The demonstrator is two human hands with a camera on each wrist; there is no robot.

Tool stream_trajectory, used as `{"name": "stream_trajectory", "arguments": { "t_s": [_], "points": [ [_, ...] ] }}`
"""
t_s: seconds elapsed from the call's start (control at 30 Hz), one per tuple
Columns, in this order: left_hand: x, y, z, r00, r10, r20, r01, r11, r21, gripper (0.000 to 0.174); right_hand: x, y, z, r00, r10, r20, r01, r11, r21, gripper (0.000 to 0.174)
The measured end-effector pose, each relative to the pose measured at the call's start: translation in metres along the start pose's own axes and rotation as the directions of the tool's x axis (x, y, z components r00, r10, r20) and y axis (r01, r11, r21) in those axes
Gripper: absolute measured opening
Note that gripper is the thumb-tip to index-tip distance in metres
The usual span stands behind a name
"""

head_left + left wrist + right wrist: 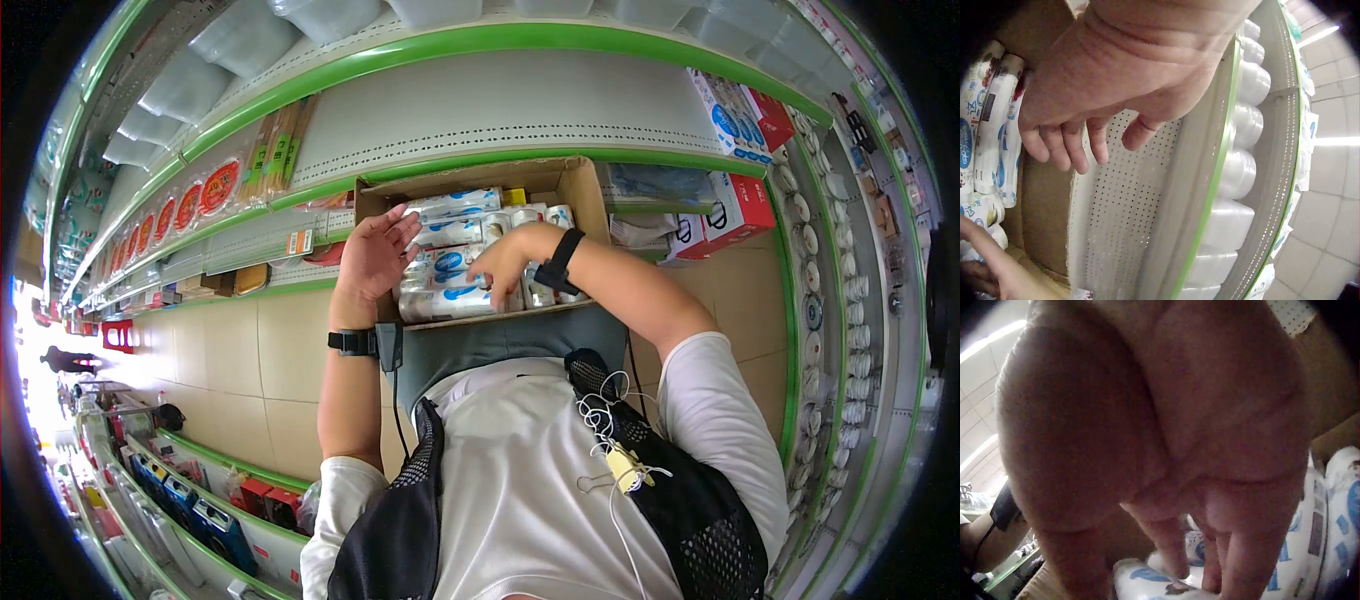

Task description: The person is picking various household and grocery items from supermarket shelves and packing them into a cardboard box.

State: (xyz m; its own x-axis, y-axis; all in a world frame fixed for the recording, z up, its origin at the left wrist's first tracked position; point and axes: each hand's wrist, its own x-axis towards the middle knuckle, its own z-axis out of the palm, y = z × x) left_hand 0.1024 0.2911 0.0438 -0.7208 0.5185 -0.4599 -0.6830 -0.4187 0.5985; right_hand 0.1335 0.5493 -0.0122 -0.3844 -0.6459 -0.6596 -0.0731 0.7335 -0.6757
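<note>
An open cardboard box (574,182) sits before the person's lap, filled with several white rolls (446,233) in blue-printed wrapping. My left hand (377,252) is raised at the box's left side, palm showing and fingers spread, with nothing in it. In the left wrist view, the left hand's fingers (1072,140) hang loosely above the cardboard wall. My right hand (518,257) reaches over the rolls from the right, fingers pointing down. The right wrist view shows the fingers (1244,562) extended down at a roll (1141,581), with the thumb apart; their tips are partly hidden.
A green-edged shelf (480,110) runs behind the box, with bundled sticks (275,150) on its left and boxed goods (730,115) on its right. Clear plastic containers (245,40) line the shelf above. Another rack (815,300) stands at the right, over tiled floor (230,350).
</note>
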Motion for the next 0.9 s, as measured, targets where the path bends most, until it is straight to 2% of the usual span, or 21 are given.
{"name": "stream_trajectory", "arguments": {
  "t_s": [0.07,0.1,0.13,0.2,0.23,0.3,0.33,0.37,0.4,0.43,0.47,0.5,0.53,0.57,0.6,0.63,0.67,0.73,0.77,0.83,0.9],
  "points": [
    [0.003,-0.002,0.000,1.000,-0.010,0.007,0.010,1.000,0.002,0.039,0.016,-0.001,0.011,0.999,0.025,0.038,-0.019,0.991,-0.135,0.083],
    [0.006,-0.003,0.001,1.000,-0.021,0.016,0.021,1.000,0.002,0.039,0.013,-0.006,0.009,0.999,0.017,0.049,-0.011,0.992,-0.123,0.080],
    [0.016,-0.004,0.011,0.998,-0.036,0.045,0.035,0.999,0.024,0.039,0.005,-0.007,0.008,0.998,0.042,0.047,-0.047,0.993,0.107,0.075],
    [0.007,-0.008,0.006,0.999,-0.034,0.002,0.034,0.999,0.025,0.034,0.007,0.000,0.008,0.998,0.049,0.036,-0.054,0.986,0.160,0.070],
    [0.010,-0.008,0.010,0.999,-0.045,-0.016,0.046,0.999,0.023,0.033,-0.023,-0.004,-0.001,0.998,0.061,-0.003,-0.059,0.982,0.178,0.070],
    [0.014,-0.010,-0.001,0.998,-0.057,0.008,0.057,0.998,0.004,0.033,-0.062,-0.025,-0.006,0.950,0.050,-0.309,-0.062,0.998,-0.031,0.058],
    [0.016,-0.009,-0.001,0.998,-0.061,0.007,0.061,0.998,0.003,0.032,-0.085,-0.003,-0.018,0.847,-0.049,-0.529,0.113,0.990,0.088,0.045],
    [0.010,-0.013,-0.004,0.998,-0.062,0.006,0.062,0.998,0.002,0.032,-0.118,-0.029,-0.018,0.841,-0.025,-0.540,0.067,0.996,0.058,0.038],
    [0.010,-0.012,-0.005,0.998,-0.061,-0.012,0.061,0.998,-0.007,0.032,-0.132,-0.008,-0.025,0.764,-0.041,-0.644,0.210,0.959,0.188,0.031],
    [0.016,-0.009,0.001,0.998,-0.059,-0.025,0.059,0.998,-0.009,0.032,-0.173,0.033,-0.041,0.520,0.010,-0.854,0.296,0.936,0.191,0.026],
    [0.016,-0.009,0.005,0.998,-0.060,-0.022,0.060,0.998,-0.004,0.032,-0.201,0.059,-0.050,0.337,0.023,-0.941,0.181,0.980,0.089,0.023],
    [0.009,-0.011,0.004,0.998,-0.055,-0.044,0.055,0.998,-0.016,0.031,-0.204,0.068,-0.048,0.286,-0.043,-0.957,0.170,0.985,0.006,0.022],
    [0.013,-0.009,0.008,0.997,-0.049,-0.059,0.048,0.999,-0.018,0.031,-0.249,0.121,-0.062,-0.070,0.165,-0.984,-0.032,0.985,0.168,0.025],
    [0.015,-0.010,0.009,0.997,-0.049,-0.060,0.048,0.999,-0.019,0.031,-0.272,0.171,-0.069,-0.168,0.199,-0.965,-0.057,0.976,0.211,0.036],
    [0.007,-0.013,0.005,0.997,-0.051,-0.060,0.050,0.999,-0.020,0.031,-0.277,0.181,-0.068,-0.164,0.191,-0.968,-0.048,0.978,0.201,0.044],
    [0.012,-0.012,0.009,0.997,-0.043,-0.070,0.041,0.999,-0.019,0.030,-0.309,0.222,-0.072,-0.309,0.166,-0.937,-0.302,0.917,0.262,0.050],
    [0.015,-0.012,0.012,0.995,-0.039,-0.090,0.037,0.999,-0.024,0.030,-0.342,0.263,-0.069,-0.428,0.107,-0.897,-0.521,0.782,0.342,0.057],
    [0.023,-0.012,0.013,0.995,-0.028,-0.097,0.028,1.000,-0.007,0.031,-0.375,0.282,-0.065,-0.432,0.370,-0.822,-0.513,0.649,0.562,0.080],
    [0.022,-0.013,0.012,0.995,-0.036,-0.089,0.035,0.999,-0.005,0.034,-0.382,0.291,-0.064,-0.428,0.373,-0.823,-0.513,0.649,0.561,0.080],
    [0.015,-0.013,0.008,0.995,-0.048,-0.088,0.047,0.999,-0.013,0.037,-0.389,0.302,-0.067,-0.420,0.458,-0.783,-0.537,0.571,0.621,0.097],
    [0.010,-0.013,0.010,0.994,-0.047,-0.094,0.046,0.999,-0.013,0.037,-0.391,0.306,-0.072,-0.414,0.494,-0.765,-0.544,0.540,0.643,0.101]
  ]
}}
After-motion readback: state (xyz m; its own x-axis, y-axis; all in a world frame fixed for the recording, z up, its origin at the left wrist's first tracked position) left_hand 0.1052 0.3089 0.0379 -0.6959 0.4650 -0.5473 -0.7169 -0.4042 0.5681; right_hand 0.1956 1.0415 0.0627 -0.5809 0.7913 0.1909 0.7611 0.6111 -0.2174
